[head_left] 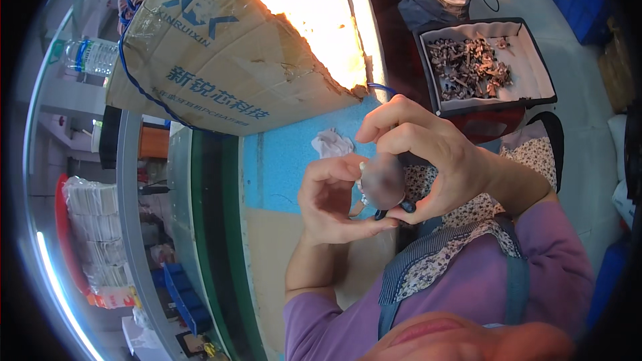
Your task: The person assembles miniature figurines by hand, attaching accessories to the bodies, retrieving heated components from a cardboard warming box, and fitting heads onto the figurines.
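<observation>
Tabletop (274, 170) seen part blue, part tan. Small blurred object (383, 184) pinched by left hand (328, 197) and right hand (435, 150), centre frame. Cardboard box (221, 67), brightly lit, upper left; parts-filled tray (533, 77), upper right.

The location is presenting as a workshop, apparently for small-part assembly. Indicators are as follows. A bench with a blue work surface (281, 150) is supporting a large cardboard box (267, 77), and intense light (314, 20) is shining from the box's torn, open side. A dark green strip (224, 241), resembling a conveyor belt, is running alongside the bench. A lined black tray (496, 104) is holding a loose heap of small parts (468, 67). Plastic-wrapped stacks (100, 227) and a blue bin (184, 297) are occupying the area beyond the strip. Tube lamps (67, 301) are glowing at the far left. The worker is wearing a patterned apron (428, 277).
</observation>
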